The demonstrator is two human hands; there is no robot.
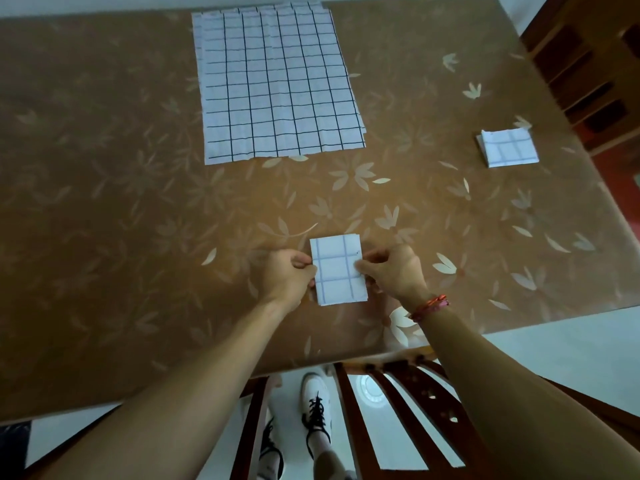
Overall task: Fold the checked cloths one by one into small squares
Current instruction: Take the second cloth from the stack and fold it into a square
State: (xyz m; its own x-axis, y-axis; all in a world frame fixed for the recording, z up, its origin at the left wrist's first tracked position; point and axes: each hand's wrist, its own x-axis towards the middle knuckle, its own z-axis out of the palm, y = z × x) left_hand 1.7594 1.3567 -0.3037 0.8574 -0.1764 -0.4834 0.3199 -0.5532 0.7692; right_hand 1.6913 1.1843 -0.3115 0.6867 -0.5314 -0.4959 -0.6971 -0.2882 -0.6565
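Leftward, nothing but brown desk covering printed with pale flowers (86, 168). Further along, at the far edge, a stack of flat white cloths checked with dark lines (280, 84), spread open, with the edges of lower sheets peeking out along the right and near sides.

Nearer the body, left hand (287, 275), fingers curled, pinching the left edge of a small folded white cloth with faint blue-grey checks (337, 268). Folded cloth at the near middle of the desk, between both hands, a rectangle somewhat taller than wide, layered edges showing at its top right corner. Lying on the desk or lifted slightly off it: cannot tell. Below the desk's near edge, white lace-up shoes with black laces (317, 393) on a pale floor.

Right hand (394, 271) just beside the folded cloth, fingers curled likewise, pinching its right edge. Under that arm, a dark wooden chair back with carved slats (408, 396), tucked against the near desk edge. Red-and-pink thread bracelet (429, 304) round the right wrist.

Well apart to the right, close to the desk's right edge, a small pile of folded checked squares (509, 147), stacked one on another. Beyond that edge, a second dark wooden slatted chair back (581, 81).
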